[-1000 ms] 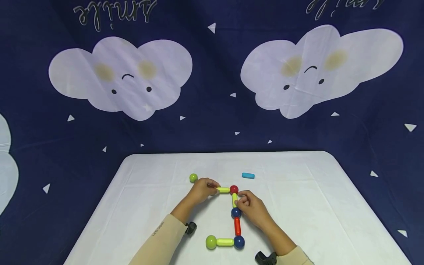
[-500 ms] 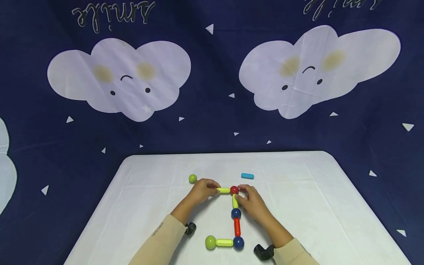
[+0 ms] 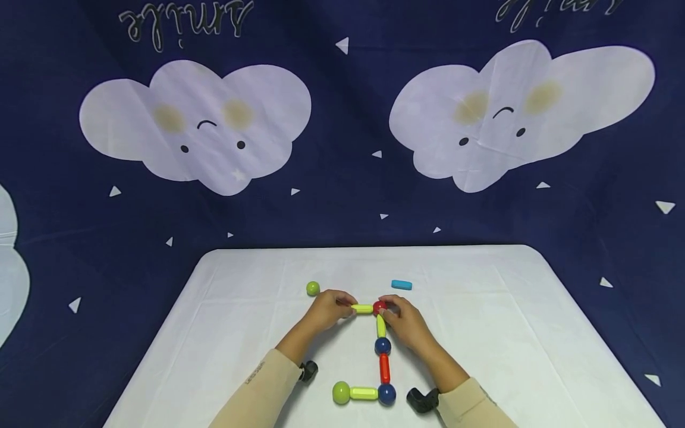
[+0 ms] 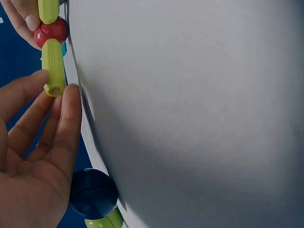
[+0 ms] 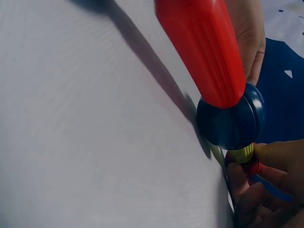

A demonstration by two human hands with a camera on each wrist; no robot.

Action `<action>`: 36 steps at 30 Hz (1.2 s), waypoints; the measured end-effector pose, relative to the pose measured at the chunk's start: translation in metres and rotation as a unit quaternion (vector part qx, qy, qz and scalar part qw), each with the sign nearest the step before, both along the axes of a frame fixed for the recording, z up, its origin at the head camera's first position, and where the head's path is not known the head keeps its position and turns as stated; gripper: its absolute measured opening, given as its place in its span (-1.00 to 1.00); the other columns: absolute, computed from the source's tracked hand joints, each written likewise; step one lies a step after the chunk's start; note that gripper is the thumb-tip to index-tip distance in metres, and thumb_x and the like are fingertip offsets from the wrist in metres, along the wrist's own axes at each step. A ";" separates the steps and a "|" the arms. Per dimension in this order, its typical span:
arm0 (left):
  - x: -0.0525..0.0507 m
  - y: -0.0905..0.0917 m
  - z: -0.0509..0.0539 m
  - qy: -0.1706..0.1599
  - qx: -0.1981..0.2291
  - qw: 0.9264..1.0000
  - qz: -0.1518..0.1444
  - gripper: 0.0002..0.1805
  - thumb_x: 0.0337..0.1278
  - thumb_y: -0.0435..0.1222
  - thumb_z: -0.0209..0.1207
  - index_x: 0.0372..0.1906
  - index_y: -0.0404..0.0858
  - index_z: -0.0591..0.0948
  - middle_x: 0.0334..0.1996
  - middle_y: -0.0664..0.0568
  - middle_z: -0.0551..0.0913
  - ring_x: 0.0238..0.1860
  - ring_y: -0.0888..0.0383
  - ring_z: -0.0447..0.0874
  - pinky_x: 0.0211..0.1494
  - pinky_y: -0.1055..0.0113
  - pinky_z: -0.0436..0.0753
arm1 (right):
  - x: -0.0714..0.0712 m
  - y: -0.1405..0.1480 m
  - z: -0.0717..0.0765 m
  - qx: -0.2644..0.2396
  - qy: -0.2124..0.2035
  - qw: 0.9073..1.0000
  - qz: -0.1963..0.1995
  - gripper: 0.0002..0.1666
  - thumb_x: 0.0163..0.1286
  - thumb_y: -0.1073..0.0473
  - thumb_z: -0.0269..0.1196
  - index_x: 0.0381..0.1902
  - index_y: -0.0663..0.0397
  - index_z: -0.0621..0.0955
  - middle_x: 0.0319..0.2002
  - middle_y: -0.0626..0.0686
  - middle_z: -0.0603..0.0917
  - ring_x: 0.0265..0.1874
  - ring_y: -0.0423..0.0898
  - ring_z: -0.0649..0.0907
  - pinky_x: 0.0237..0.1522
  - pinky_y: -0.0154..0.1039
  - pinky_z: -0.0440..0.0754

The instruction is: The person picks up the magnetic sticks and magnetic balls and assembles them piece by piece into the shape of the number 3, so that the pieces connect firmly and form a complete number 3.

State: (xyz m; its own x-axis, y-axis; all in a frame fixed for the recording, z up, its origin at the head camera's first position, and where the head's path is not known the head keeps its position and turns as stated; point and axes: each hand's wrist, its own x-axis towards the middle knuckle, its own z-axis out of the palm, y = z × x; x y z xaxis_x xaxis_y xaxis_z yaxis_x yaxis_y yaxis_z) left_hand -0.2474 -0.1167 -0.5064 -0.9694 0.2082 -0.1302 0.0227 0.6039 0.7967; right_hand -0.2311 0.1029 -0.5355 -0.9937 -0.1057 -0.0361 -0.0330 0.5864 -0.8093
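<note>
- My L hand (image 3: 329, 308) is pinching the free end of the top yellow-green rod (image 3: 365, 309), thumb vs. fingers.
- My R hand (image 3: 405, 324) is gripping the red ball (image 3: 377, 308) w/ thumb & fingers, at the rod's other end.
- Both pcs are looking like stiff, light plastic – prob. not fragile. I'm judging the ball slick, so its sides are making the best hold; the rod's ridged flanks are prob. giving more grip.
- From the ball, the second yellow-green rod (image 3: 381, 326), upper blue ball (image 3: 382, 346), red rod (image 3: 385, 369) & lower blue ball (image 3: 387, 394) are running toward me – joints prob. pivoting if tugged.
- The near yellow-green rod (image 3: 364, 393) is leading left to the big green ball (image 3: 341, 392).
- Farther out, the loose green ball (image 3: 313, 288) & light-blue rod (image 3: 402, 285) are lying apart on the table (image 3: 481, 333).
</note>
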 end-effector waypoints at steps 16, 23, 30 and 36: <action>0.007 -0.017 0.021 0.099 0.021 0.995 0.024 -0.71 0.18 -0.33 0.36 0.01 -0.25 0.73 -0.16 -0.05 0.74 -0.11 0.05 0.73 -0.07 0.24 0.70 | 0.000 0.000 -0.003 -0.023 -0.013 1.000 -0.005 -0.63 0.44 0.13 0.26 0.18 -0.11 0.63 0.11 0.08 0.69 -0.34 -0.13 0.53 -0.32 -0.28 0.49; 0.008 -0.035 0.023 0.088 0.013 0.993 0.075 -0.71 0.15 -0.30 0.39 0.00 -0.19 0.74 -0.16 -0.01 0.73 -0.09 0.09 0.71 0.04 0.14 0.65 | 0.000 0.000 -0.004 -0.026 -0.009 1.000 -0.004 -0.63 0.43 0.13 0.27 0.18 -0.09 0.63 0.12 0.10 0.67 -0.33 -0.12 0.52 -0.32 -0.26 0.50; 0.012 -0.052 0.018 0.059 0.016 0.992 0.107 -0.69 0.14 -0.28 0.39 0.00 -0.25 0.73 -0.11 -0.07 0.73 -0.01 0.02 0.68 0.08 0.06 0.63 | 0.000 0.000 -0.004 -0.034 -0.020 0.999 -0.006 -0.61 0.44 0.14 0.26 0.20 -0.10 0.61 0.10 0.09 0.66 -0.42 -0.14 0.53 -0.46 -0.32 0.51; 0.016 -0.060 0.011 0.037 0.011 0.991 0.127 -0.68 0.11 -0.28 0.40 -0.02 -0.27 0.74 -0.10 -0.07 0.71 -0.02 0.01 0.67 0.00 0.12 0.65 | 0.002 0.000 -0.003 -0.029 -0.015 0.999 -0.006 -0.61 0.44 0.15 0.26 0.20 -0.09 0.62 0.08 0.10 0.66 -0.45 -0.14 0.53 -0.49 -0.32 0.51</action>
State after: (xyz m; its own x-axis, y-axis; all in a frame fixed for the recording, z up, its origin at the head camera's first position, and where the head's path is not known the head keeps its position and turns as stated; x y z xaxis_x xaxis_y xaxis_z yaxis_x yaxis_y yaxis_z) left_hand -0.2314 -0.1769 -0.4949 -0.9976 -0.0424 -0.0549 -0.0693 0.5802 0.8115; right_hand -0.2295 0.1030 -0.5382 -0.9934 -0.0974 -0.0601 -0.0019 0.5391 -0.8422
